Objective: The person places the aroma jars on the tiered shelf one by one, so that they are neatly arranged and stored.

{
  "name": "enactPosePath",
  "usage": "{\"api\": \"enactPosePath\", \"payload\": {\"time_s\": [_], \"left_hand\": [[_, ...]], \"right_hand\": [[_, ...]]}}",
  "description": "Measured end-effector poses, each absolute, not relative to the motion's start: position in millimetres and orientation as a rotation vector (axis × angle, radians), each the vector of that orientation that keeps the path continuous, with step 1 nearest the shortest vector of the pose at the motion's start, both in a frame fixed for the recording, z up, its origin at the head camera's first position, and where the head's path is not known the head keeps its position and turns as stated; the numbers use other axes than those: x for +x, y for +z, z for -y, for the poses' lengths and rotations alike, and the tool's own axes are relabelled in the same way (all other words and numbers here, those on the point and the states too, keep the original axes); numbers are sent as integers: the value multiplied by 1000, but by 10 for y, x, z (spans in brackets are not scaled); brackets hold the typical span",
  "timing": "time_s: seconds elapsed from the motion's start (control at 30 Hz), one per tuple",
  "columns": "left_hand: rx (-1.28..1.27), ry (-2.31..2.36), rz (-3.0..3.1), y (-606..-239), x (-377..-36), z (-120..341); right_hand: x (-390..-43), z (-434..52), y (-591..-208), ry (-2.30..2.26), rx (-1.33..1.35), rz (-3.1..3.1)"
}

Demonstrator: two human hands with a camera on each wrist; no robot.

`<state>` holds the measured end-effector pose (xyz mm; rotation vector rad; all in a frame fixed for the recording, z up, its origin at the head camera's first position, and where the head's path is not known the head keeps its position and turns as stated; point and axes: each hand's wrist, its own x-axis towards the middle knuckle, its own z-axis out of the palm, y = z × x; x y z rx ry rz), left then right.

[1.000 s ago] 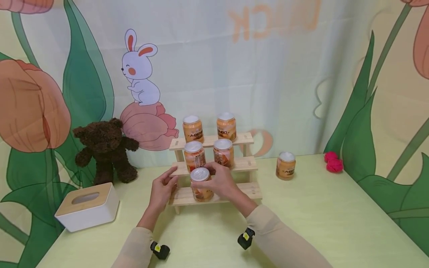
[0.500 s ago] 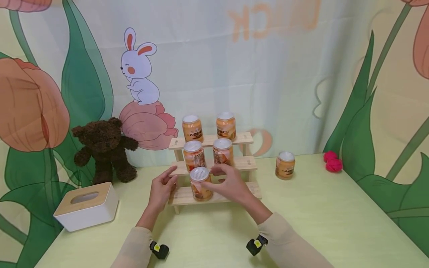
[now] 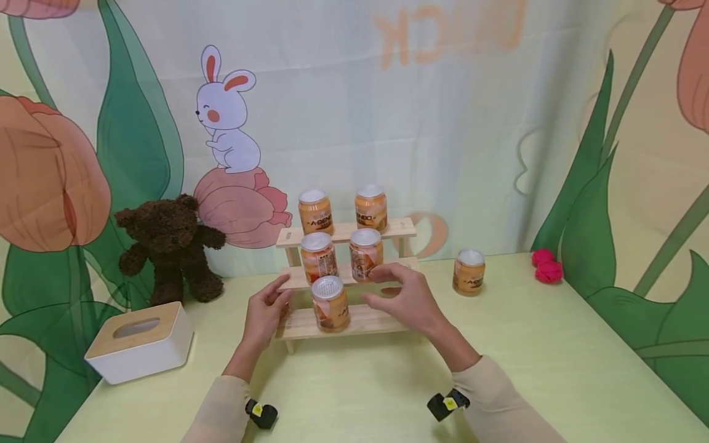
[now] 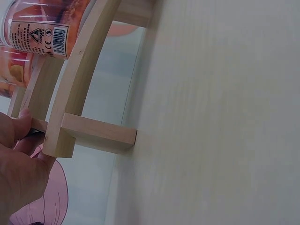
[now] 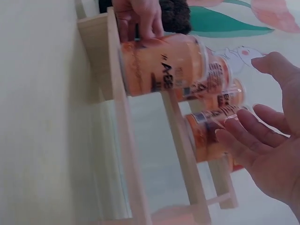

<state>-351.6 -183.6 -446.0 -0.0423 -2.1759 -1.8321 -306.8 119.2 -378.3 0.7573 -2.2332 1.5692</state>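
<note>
A three-tier wooden stand [image 3: 379, 320] holds several orange jars with pale lids. My left hand [image 3: 264, 317] grips the stand's left side; in the left wrist view its thumb and fingers [image 4: 21, 126] close about the wooden side piece. On the lowest tier, left of the middle, one jar [image 3: 331, 311] stands upright with a perforated-looking lid. My right hand [image 3: 407, 298] is apart from that jar, to its right, with fingers spread and nothing held. Its fingertips are in front of the right middle-tier jar [image 3: 365, 253]. In the right wrist view, the right palm [image 5: 276, 164] shows loosely extended fingers.
Another orange jar [image 3: 469, 274] stands on the table to the right of the stand. Pink flowers [image 3: 547, 266] lie farther right. A brown teddy bear [image 3: 168, 246] and a tissue box [image 3: 141, 344] are at the left. A printed curtain [image 3: 460, 135] hangs behind.
My right hand has let go of the lowest-tier jar and moved right, its fingers opening. The jar stays on the tier. My left hand keeps its place on the stand.
</note>
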Motion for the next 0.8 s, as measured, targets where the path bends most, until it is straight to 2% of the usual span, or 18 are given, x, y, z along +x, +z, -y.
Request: {"api": "enactPosePath", "payload": {"time_s": [0.5,0.8], "left_hand": [[-40,-1822,2192,-4454,-3514,1857],[-43,-1848,2166,-4455,-3513,1830]], "right_hand": [[-3326,-1928,-3710,1510,460,2208],[-3551,-2318,-3966,1483,138,2213]]}}
